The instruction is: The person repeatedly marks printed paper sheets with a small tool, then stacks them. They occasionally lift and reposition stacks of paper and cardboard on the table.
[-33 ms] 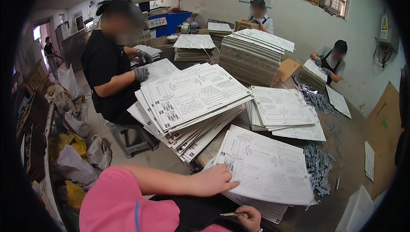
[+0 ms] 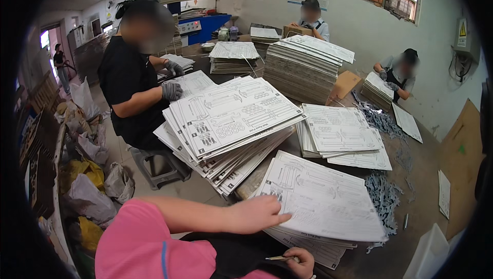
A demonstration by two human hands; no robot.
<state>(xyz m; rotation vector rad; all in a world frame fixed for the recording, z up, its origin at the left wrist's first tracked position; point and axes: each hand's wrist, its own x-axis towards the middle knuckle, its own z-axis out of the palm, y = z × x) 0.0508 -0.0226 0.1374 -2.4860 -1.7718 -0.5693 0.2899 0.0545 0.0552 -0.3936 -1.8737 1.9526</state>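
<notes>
Nothing much has moved since the earlier frame: both hands sit where they were, and the top sheet lies the same. Nearest, the right hand (image 2: 300,263) is curled low at the desk's near edge, its grip narrow, pinching a thin pen (image 2: 280,258). Just above it, the left hand (image 2: 254,215) lies flat and open on the near-left corner of the top sheet (image 2: 328,202), fingers spread, holding nothing, only pressing down. That sheet crowns a low stack (image 2: 318,248) right in front of the person. It looks like printed, die-cut card: light, fairly stiff, likely to slide on the sheet beneath, and its punched outlines could tear if bent, so a hold at a free edge or corner seems best. To the right, a heap of blue-grey scraps (image 2: 382,197) lies on the desk (image 2: 421,176). Further out, a fanned pile (image 2: 231,125) spreads wide, with a co-worker's gloved hand (image 2: 171,91) beside it. Beyond, a tall stack (image 2: 303,68) rises.
</notes>
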